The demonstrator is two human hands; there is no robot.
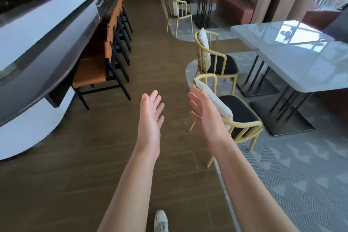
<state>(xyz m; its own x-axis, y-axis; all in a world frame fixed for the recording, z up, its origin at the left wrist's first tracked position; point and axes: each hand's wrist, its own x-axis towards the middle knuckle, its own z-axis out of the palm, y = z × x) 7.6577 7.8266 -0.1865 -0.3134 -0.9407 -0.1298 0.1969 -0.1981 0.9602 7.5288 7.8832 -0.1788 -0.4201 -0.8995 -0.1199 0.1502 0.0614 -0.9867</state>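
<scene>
Both my arms reach forward over a brown wood-look floor point(94, 156) in a café aisle. My left hand point(151, 117) is held out with fingers straight, palm turned inward, holding nothing. My right hand point(204, 113) faces it a short gap away, fingers straight and spread, also holding nothing. Just right of my right hand stands a yellow-framed chair point(243, 118) with a black seat and a white cushion point(216, 100); I cannot tell whether the hand touches the cushion.
A dark bar counter point(47, 58) with a white base runs along the left, with orange bar chairs point(94, 73) tucked under it. White tables point(301, 58) and more yellow chairs point(214, 58) fill the right, on grey carpet point(301, 175). My white shoe point(161, 220) shows below.
</scene>
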